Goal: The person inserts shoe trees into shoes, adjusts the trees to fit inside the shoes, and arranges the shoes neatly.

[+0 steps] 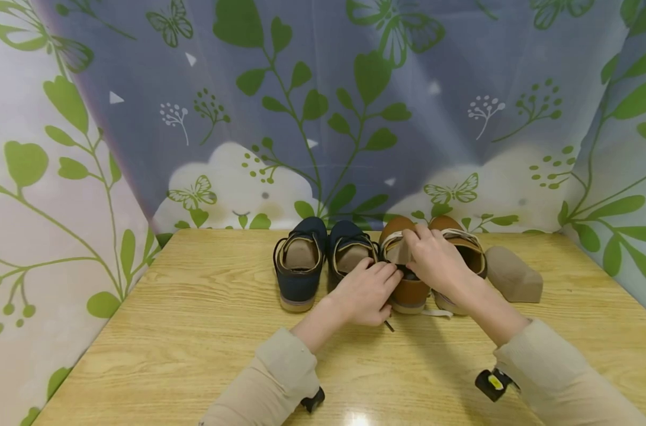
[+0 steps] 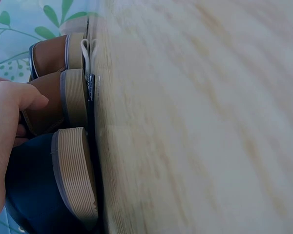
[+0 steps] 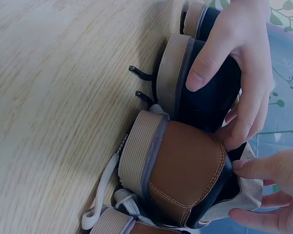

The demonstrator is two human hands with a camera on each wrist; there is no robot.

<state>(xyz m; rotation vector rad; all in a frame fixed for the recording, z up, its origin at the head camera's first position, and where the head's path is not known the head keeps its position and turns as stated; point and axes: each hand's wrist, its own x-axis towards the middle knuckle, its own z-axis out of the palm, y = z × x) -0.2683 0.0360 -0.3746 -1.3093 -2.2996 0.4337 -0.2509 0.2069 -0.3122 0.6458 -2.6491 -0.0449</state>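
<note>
My right hand holds a beige shoe insert at the opening of the left brown shoe. In the right wrist view, its thumb and fingers pinch the insert's near edge. My left hand grips the same shoe's heel, fingers at the collar and thumb beside the back. Beside it stands the other brown shoe, its dark opening showing. To the left, two navy shoes hold beige inserts; my left hand partly covers the nearer navy one.
A loose beige insert lies right of the shoes on the wooden table. White laces trail behind the brown heels, and dark lace ends lie by the navy shoe. A leaf-patterned cloth hangs behind the row.
</note>
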